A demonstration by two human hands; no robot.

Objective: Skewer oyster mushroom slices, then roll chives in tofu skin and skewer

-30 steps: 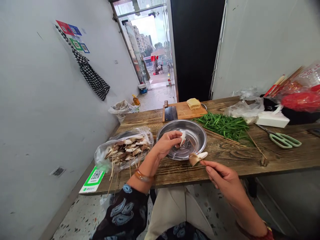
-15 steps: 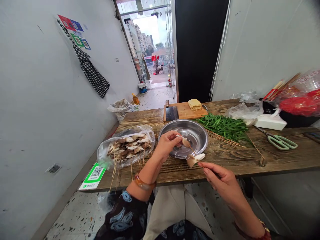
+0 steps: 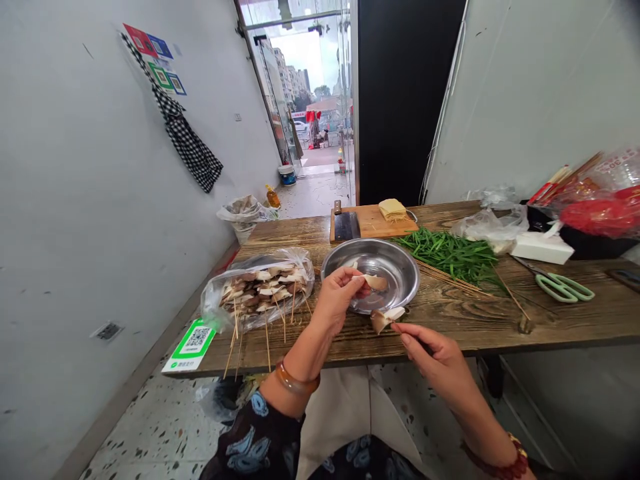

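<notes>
My left hand is closed, pinching a pale brown oyster mushroom piece above the steel bowl. Near the bowl's front rim, my right hand grips a thin skewer with its fingertips. A brown and white mushroom is threaded on that skewer; most of the stick is hidden. To the left of my hands, a clear plastic bag holds a heap of mushroom skewers, their sticks poking out toward the table's front edge.
Behind the bowl, a cutting board carries a cleaver and stacked yellowish sheets. Cut green leaves lie to the right, beside bare skewers. Farther right are scissors and a tissue box. A QR sign sits at the left corner.
The mushroom piece in my left hand was at the skewer's tip and is now apart from it, more level over the bowl. My right hand has shifted slightly left; the view has moved a little.
</notes>
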